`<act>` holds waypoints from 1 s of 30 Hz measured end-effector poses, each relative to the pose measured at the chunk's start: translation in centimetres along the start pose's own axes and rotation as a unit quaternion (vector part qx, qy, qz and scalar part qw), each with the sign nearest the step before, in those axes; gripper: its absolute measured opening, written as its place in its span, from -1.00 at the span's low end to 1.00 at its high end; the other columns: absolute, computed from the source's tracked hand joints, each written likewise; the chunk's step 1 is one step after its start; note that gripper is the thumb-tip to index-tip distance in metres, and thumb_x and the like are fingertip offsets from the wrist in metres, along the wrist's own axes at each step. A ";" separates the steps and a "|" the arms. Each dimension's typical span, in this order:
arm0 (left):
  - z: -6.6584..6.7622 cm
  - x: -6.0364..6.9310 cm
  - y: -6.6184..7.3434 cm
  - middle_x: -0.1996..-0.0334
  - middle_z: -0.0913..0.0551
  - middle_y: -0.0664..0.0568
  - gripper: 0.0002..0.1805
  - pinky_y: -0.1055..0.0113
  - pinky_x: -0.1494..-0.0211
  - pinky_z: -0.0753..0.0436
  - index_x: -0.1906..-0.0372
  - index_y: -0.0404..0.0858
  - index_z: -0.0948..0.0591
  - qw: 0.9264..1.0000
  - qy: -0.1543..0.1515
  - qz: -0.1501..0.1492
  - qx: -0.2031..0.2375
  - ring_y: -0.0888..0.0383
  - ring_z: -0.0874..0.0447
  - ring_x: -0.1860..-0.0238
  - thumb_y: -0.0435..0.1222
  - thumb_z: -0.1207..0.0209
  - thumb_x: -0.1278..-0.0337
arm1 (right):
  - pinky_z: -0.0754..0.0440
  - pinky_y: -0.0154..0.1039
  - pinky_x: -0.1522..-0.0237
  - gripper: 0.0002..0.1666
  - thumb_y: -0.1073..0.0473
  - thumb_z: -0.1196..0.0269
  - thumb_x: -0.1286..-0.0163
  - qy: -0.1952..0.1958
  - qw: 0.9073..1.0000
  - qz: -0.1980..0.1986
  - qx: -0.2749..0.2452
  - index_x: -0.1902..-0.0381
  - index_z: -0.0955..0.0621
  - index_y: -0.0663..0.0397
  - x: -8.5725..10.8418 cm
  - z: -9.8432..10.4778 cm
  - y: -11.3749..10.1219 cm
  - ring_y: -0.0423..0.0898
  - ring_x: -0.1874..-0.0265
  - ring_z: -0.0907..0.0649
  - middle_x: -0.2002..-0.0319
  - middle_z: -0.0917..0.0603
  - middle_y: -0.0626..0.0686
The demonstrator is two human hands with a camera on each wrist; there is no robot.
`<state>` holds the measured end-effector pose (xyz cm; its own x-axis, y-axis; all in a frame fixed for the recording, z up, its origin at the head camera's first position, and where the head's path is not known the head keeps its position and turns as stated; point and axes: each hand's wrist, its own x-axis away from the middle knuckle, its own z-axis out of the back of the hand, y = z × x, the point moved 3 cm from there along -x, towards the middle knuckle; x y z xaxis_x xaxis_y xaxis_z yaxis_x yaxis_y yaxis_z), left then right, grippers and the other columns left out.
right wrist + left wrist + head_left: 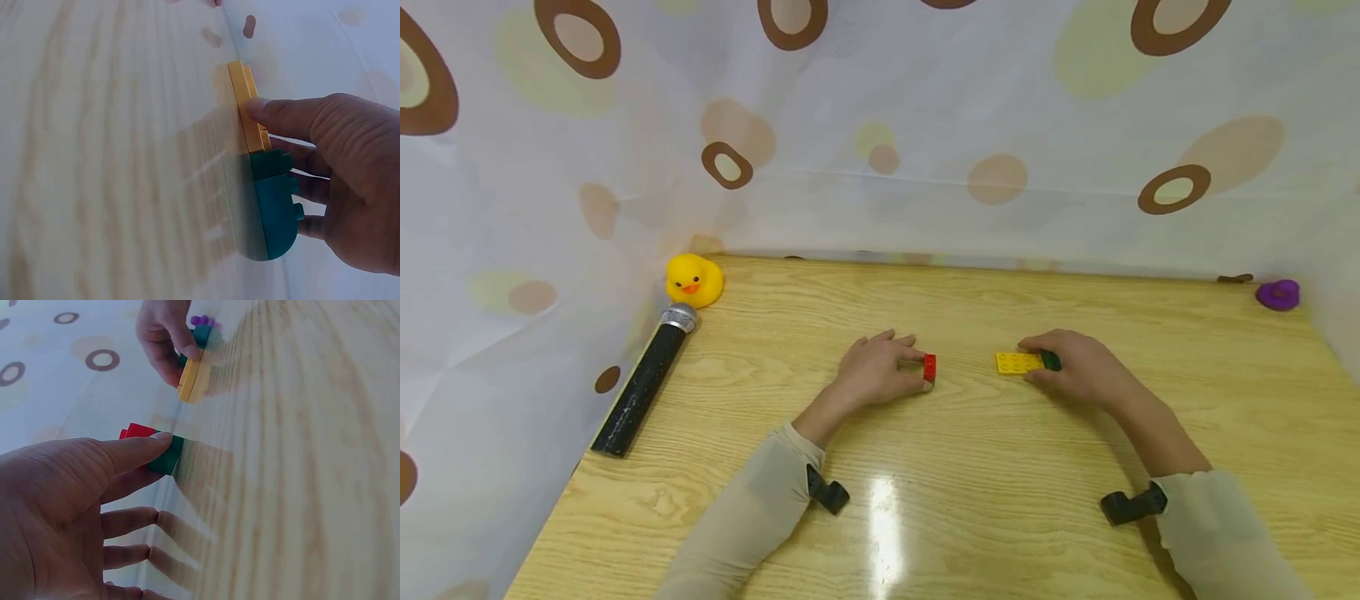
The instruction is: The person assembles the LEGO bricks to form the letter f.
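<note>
Between thumb and index finger, my left hand [880, 372] pinches a small stack with a red brick [930, 367] on top; the left wrist view shows a dark green brick [165, 459] beneath the red one. To its right, my right hand [1078, 367] holds a flat yellow brick [1017, 363] by the thumb and fingers. In the right wrist view a dark green piece [269, 164] and a rounded teal piece [277, 215] lie in line behind the yellow brick, partly under the palm in the head view. The two groups are apart.
A yellow rubber duck [695, 281] and a black microphone [643, 379] lie at the table's left edge. A small purple duck [1278, 294] sits at the back right corner. Patterned cloth [925, 217] hangs behind the wooden table [962, 517].
</note>
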<state>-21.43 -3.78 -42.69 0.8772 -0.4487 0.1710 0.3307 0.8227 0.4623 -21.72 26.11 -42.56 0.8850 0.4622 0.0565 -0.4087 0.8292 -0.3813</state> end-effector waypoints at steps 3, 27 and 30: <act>0.0 0.0 -0.1 -0.50 -0.39 0.13 -0.43 -0.16 -0.62 -0.08 -0.32 0.05 -0.62 1.000 0.002 0.003 0.000 -0.01 -0.14 -0.61 0.11 -0.30 -0.24 | -0.52 0.27 -0.21 -0.49 0.15 -0.37 -0.37 0.002 1.000 0.007 0.014 -0.23 -0.63 0.20 -0.3 0.0 -0.3 0.30 -0.17 -0.60 -0.16 -0.66 0.29; -0.1 -0.1 0.1 -0.48 -0.41 0.12 -0.44 -0.15 -0.60 -0.12 -0.29 0.06 -0.63 1.000 0.005 -0.001 -0.005 0.00 -0.17 -0.60 0.11 -0.32 -0.21 | -0.52 0.30 -0.21 -0.49 0.11 -0.30 -0.45 0.017 0.998 -0.036 -0.043 -0.29 -0.58 0.15 0.0 1.0 -1.5 0.33 -0.23 -0.59 -0.23 -0.64 0.30; -0.2 -0.1 0.0 -0.48 -0.41 0.12 -0.43 -0.15 -0.60 -0.13 -0.30 0.06 -0.63 1.000 0.004 0.000 -0.008 0.00 -0.17 -0.60 0.12 -0.31 -0.22 | -0.52 0.30 -0.21 -0.49 0.12 -0.29 -0.46 0.020 0.998 -0.034 -0.043 -0.31 -0.57 0.14 -0.1 1.2 -1.6 0.33 -0.24 -0.58 -0.24 -0.64 0.30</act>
<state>-21.47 -3.64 -42.88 0.8803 -0.4455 0.1635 0.3358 0.8282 0.4486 -21.37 25.12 -40.82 0.9193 0.3906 0.0484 -0.3278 0.8278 -0.4553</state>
